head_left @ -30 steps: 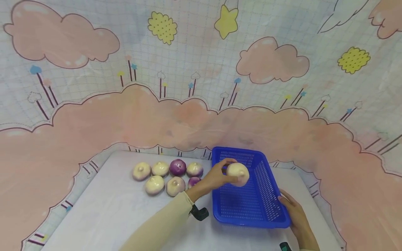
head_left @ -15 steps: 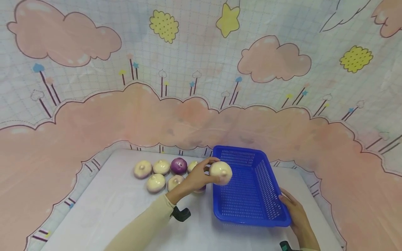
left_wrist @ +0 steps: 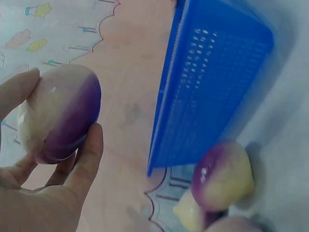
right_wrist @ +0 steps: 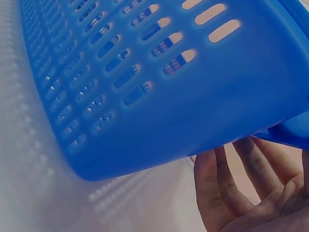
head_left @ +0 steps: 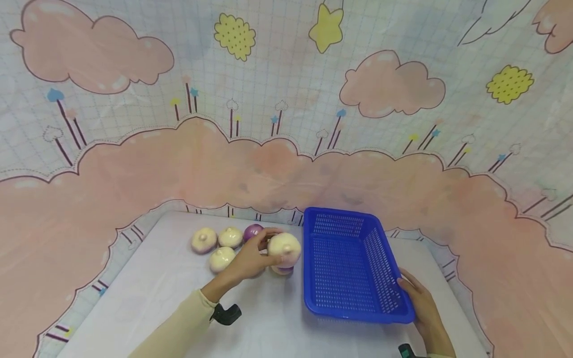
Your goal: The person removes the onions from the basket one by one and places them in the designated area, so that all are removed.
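Note:
My left hand (head_left: pixel 245 261) holds a white and purple turnip (head_left: pixel 284 250) in the air, just left of the blue basket. In the left wrist view, thumb and fingers curl round the sides of the turnip (left_wrist: pixel 60 116). My right hand (head_left: pixel 420 301) grips the right rim of the blue perforated basket (head_left: pixel 353 316), thumb on top; in the right wrist view its fingers (right_wrist: pixel 207 179) reach under the rim. Nothing lies inside the basket. Below and behind the left hand several more turnips (head_left: pixel 222 259) sit on the table, some partly hidden by it.
At the left back of the white table (head_left: pixel 147 293) the turnips stand in two rough rows, a whitish one (head_left: pixel 203 240) outermost and a purple one (head_left: pixel 251 231) further right. A cloud-printed cloth (head_left: pixel 250 174) rises behind the table.
My left hand has moved left with the turnip, from above the basket to over the right end of the turnip rows. The right hand and basket have stayed put.

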Tool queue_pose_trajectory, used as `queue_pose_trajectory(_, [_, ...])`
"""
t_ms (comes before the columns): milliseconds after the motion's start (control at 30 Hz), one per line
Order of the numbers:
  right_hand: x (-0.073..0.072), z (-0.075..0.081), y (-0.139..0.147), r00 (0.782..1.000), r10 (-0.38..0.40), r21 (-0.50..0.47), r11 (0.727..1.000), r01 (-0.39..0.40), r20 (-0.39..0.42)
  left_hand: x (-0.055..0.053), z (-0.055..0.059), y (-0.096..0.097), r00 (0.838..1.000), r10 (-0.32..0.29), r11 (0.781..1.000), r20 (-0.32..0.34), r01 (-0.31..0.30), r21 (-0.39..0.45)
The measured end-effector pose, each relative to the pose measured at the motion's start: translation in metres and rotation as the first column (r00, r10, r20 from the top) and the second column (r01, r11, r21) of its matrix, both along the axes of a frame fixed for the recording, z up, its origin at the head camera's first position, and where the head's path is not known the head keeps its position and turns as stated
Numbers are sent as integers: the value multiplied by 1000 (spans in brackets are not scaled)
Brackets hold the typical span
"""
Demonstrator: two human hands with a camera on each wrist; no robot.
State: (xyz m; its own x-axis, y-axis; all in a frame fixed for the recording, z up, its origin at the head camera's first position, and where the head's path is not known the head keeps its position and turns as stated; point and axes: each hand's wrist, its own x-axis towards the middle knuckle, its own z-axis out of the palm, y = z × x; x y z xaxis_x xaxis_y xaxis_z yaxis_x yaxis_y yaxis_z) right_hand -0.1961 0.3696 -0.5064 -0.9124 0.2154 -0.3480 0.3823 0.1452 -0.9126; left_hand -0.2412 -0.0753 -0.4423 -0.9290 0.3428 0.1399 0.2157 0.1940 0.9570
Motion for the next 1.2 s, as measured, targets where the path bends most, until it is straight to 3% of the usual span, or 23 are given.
queue_pose_trajectory(133, [0,1,0,1000,-2,8,1000,2,-2,7,-4,-15,999,45,999,16,-45,-16])
queue_pose_trajectory(333, [1,1,-1,1000,-5,-6,1000,5,1,19,-19,-38,996,80,996,51,-78,-34])
queue_pose_trajectory(700, [-1,-1,1,1000,-5,-4,1000,5,0,34,-40,-79,977,200,980,79,-197,-38])
queue_pose_trajectory(833, [-1,-2,0,1000,-2,6,1000,2,-13,40,-45,-89,966,244,969,84,-240,-51])
queue_pose_trajectory(933, [0,-2,0,1000,2,12,1000,-2,-21,43,-47,-96,956,266,964,122,-261,-52])
queue_pose_trajectory(1200, [0,-1,-1,1000,2,5,1000,-2,-17,46,-49,-113,934,312,950,172,-309,-40])
